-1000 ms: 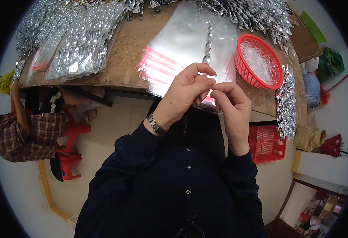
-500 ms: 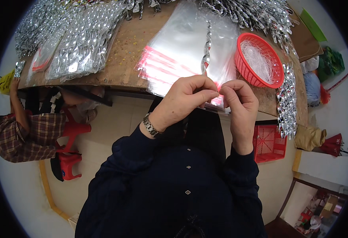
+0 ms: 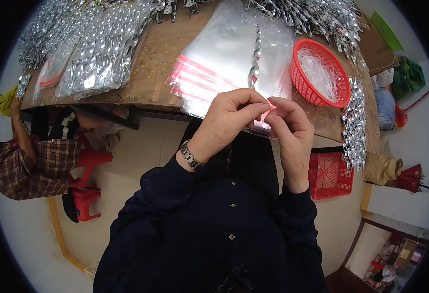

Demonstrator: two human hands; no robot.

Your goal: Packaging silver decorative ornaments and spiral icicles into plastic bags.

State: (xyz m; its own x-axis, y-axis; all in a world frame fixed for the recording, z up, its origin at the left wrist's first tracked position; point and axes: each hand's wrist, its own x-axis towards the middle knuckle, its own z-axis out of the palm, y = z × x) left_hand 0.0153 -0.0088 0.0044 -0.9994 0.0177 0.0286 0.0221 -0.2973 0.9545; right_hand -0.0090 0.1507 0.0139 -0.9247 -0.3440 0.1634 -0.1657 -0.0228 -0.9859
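Note:
My left hand (image 3: 226, 122) is closed in a pinch above the near edge of a stack of clear plastic bags (image 3: 214, 56) with pink-red bands. Close against its fingertips, my right hand (image 3: 291, 128) pinches too, thumb against curled fingers. Whatever lies between the fingers is too small to make out. A twisted silver foil strip (image 3: 256, 56) rests lengthwise on the bags, and its lower end runs down to my left fingers, where they hide it. Right of the stack stands a red plastic basket (image 3: 300, 78) holding fine clear threads (image 3: 317, 71).
Bundles of silver twists (image 3: 97, 53) cover the table's left, with more silver twists (image 3: 317, 17) at the back right. Another bunch (image 3: 354, 127) hangs over the right edge. A red crate (image 3: 329, 188) stands below. At left, a person in a checked shirt (image 3: 43, 161) sits by red stools (image 3: 87, 202).
My right hand has shifted slightly left, and its fingers have curled in closer to my left fingertips. My left hand has barely moved. The foil strip stays on the bags.

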